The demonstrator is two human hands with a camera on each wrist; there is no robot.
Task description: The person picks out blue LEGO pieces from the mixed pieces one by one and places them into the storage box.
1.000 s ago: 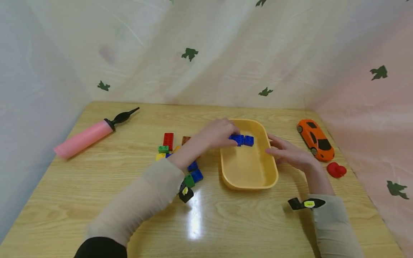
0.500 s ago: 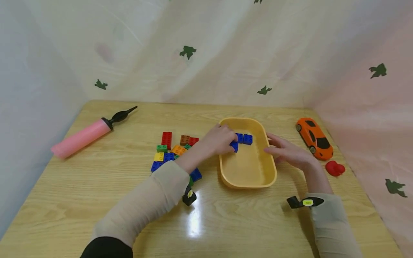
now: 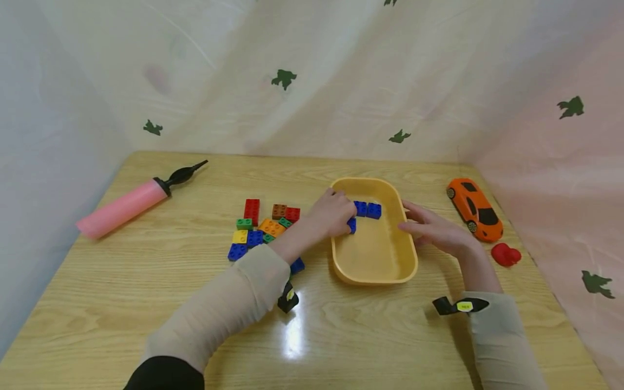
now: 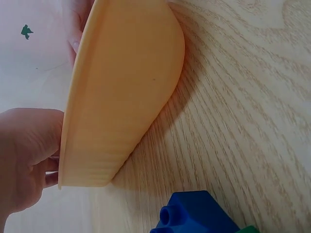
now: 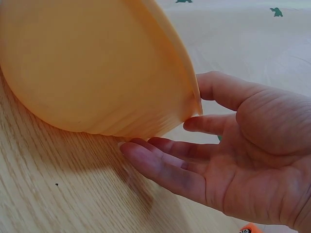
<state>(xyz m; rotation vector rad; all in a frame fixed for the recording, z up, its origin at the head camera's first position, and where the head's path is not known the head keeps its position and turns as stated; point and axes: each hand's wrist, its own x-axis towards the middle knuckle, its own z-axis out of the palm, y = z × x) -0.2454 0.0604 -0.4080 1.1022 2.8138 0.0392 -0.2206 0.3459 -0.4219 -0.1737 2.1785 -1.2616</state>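
Note:
A yellow-orange plastic tub stands on the wooden table. My left hand reaches over its left rim and pinches a blue toy brick low inside. Two more blue bricks sit side by side near the tub's far end. In the left wrist view the tub's wall hides the fingertips of my left hand. At the right rim my right hand holds the tub, thumb over the edge. The right wrist view has the other fingers of that hand along the outer wall.
Left of the tub lie several loose bricks, among them an orange one and a red one, partly behind my left forearm. A pink hand pump is far left. An orange toy car and a red heart-shaped piece lie right.
My left hand has drawn a blue brick from beside the other two toward the tub's left wall and nearer to me. My right hand has stayed at the right rim.

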